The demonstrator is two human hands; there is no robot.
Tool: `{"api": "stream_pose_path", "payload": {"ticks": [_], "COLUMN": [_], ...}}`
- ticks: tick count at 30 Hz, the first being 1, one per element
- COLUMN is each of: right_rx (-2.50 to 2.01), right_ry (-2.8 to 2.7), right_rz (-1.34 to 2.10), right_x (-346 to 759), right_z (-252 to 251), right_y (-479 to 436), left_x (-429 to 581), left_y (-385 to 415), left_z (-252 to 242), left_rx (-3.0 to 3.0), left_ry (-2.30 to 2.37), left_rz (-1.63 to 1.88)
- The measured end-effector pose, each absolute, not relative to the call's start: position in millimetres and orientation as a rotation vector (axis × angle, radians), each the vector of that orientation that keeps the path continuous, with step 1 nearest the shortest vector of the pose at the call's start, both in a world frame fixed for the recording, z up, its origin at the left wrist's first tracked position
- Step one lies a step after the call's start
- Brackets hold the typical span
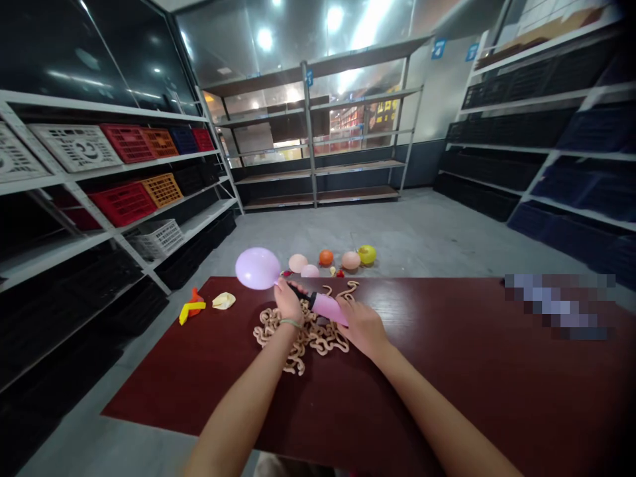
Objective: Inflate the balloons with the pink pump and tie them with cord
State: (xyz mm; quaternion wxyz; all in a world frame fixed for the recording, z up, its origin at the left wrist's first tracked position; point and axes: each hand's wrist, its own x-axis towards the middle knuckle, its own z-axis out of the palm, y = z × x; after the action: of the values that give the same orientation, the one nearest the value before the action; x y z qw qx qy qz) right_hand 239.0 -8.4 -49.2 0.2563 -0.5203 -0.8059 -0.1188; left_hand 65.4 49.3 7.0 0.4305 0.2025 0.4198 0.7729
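A purple balloon (258, 268), blown up round, sits on the nozzle end of a pink and black hand pump (328, 309). My left hand (289, 301) is closed where the balloon's neck meets the pump's black end, and the exact finger grip is partly hidden. Wrapped round the pink rear part of the pump is my right hand (365, 326). Below both hands, a heap of beige, worm-like curly pieces (322, 341) lies on the dark red table (427, 397).
Limp yellow (191, 311) and cream balloons (223, 301) lie at the table's left. Several inflated balloons, one orange (326, 257) and one yellow (367, 254), rest on the floor beyond the far edge. Shelves with crates (124, 205) stand left; a metal rack (313, 132) stands behind.
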Motion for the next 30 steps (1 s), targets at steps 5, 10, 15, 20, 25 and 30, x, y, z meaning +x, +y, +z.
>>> {"api": "stream_pose_path", "payload": {"ticks": [5,10,15,20,25,30], "right_rx": [-1.368,-1.409,-1.564,-1.464,-1.343,-1.329], "right_ry": [-2.149,-2.030,-1.996,-2.148,-2.194,-2.125], "right_rz": [-0.211,-0.125,-0.215,-0.272,-0.244,-0.200], "right_x": [237.8,234.3,239.2,238.7,234.3,232.6], "right_z": [-49.9,-51.1,-47.0,-44.3,-47.3,-51.4], "right_y": [-5.9,-4.7,-7.5,-9.0,-7.8,-5.7], "left_x": [-4.7,1.1,77.7,77.6,-4.9,-15.5], "left_y": [67.4,78.2,58.4,45.0,59.7,67.9], "left_z": [56.8,83.4,35.2,12.0,49.1,76.2], "left_rx": [0.562,0.527,0.523,0.552,0.595,0.532], "left_ry": [1.082,1.001,0.978,0.990,1.040,1.020], "left_rz": [2.021,2.152,2.021,1.945,2.033,2.157]}}
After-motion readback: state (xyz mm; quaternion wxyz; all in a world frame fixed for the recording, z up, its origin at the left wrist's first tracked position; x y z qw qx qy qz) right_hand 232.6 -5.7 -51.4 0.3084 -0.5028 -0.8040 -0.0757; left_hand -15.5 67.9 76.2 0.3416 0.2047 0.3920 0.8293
